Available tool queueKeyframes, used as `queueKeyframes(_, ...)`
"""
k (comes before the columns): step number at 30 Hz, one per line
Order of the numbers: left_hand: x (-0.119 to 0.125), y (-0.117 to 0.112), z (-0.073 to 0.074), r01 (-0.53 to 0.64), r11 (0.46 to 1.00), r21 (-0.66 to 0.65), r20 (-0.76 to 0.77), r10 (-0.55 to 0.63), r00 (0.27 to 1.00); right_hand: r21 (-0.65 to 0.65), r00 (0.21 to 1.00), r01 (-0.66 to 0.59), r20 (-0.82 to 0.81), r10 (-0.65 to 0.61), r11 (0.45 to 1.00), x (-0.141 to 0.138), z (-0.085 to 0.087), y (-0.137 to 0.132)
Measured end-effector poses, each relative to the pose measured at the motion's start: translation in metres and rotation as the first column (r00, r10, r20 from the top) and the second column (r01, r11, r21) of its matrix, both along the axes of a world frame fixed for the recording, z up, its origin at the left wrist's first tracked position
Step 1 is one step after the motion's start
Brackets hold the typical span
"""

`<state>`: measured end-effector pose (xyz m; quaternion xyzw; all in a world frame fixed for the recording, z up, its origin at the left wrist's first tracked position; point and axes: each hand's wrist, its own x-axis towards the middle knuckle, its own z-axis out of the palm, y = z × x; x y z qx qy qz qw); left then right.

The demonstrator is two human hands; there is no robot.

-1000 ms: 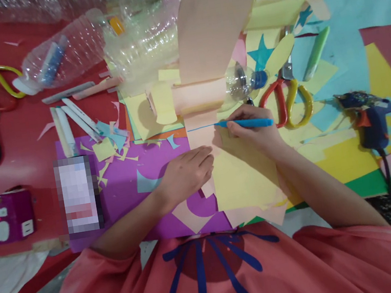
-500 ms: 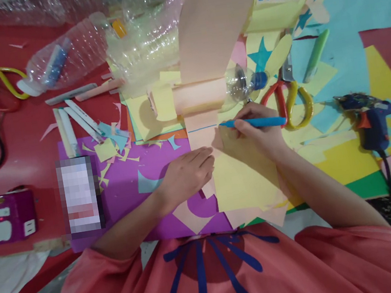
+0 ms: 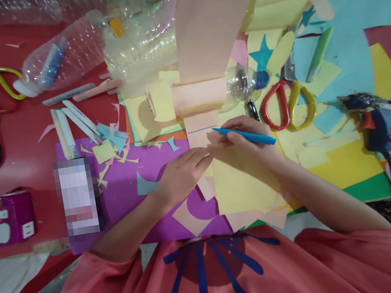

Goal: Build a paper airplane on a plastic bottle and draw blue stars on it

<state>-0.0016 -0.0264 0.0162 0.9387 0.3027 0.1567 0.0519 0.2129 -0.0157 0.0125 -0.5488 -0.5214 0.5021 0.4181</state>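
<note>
My right hand (image 3: 252,140) is closed around a blue felt-tip pen (image 3: 253,137), whose tip is close to the right part of a blue line on a peach paper strip (image 3: 199,138). I cannot tell whether the tip touches the paper. My left hand (image 3: 186,170) lies flat on the lower part of that strip, fingers stretched out to the right. Higher up, the strip has a folded band (image 3: 198,95) and a large rounded peach piece (image 3: 215,24). Beneath my right hand lies a yellow sheet (image 3: 246,188).
Right of my hands are red-and-yellow-handled scissors (image 3: 291,91), a green cutter (image 3: 319,52) and a dark blue glue gun (image 3: 377,125). A clear plastic bottle (image 3: 66,58), several white pens (image 3: 63,130) and a blurred phone-like object (image 3: 78,195) are on the left. Paper scraps (image 3: 114,152) cover the purple sheet (image 3: 118,218).
My right hand with the felt-tip pen has moved a little left and down, and the pen has tilted. My left hand stays nearly in place. The view has shifted slightly.
</note>
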Motion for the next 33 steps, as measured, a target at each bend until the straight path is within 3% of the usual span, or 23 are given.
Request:
queueKeyframes(8, -0.009, 0.016, -0.004, -0.125, 0.99, -0.072, -0.004, 0.125, 0.992, -0.02, 0.999, -0.006, 0.032, 0.007, 1.0, 0.003, -0.002, -0.003)
queueKeyframes(16, -0.015, 0.021, -0.009, -0.218, 0.953, -0.21, -0.054, 0.211, 0.976, 0.076, 0.991, 0.122, 0.045, -0.126, 0.99, 0.009, 0.001, 0.001)
queueKeyframes(21, -0.015, 0.022, -0.009, -0.217, 0.951, -0.221, -0.05, 0.211, 0.976, 0.107, 0.983, 0.155, 0.079, -0.164, 0.982, 0.01, -0.003, 0.0)
queueKeyframes(25, -0.015, 0.022, -0.008, -0.215, 0.95, -0.229, -0.059, 0.207, 0.977, 0.082, 0.987, 0.117, 0.101, -0.125, 0.99, 0.007, -0.004, 0.001)
queueKeyframes(33, -0.016, 0.022, -0.008, -0.216, 0.949, -0.229, -0.051, 0.21, 0.976, 0.053, 0.97, 0.171, 0.168, -0.178, 0.984, -0.005, 0.003, -0.001)
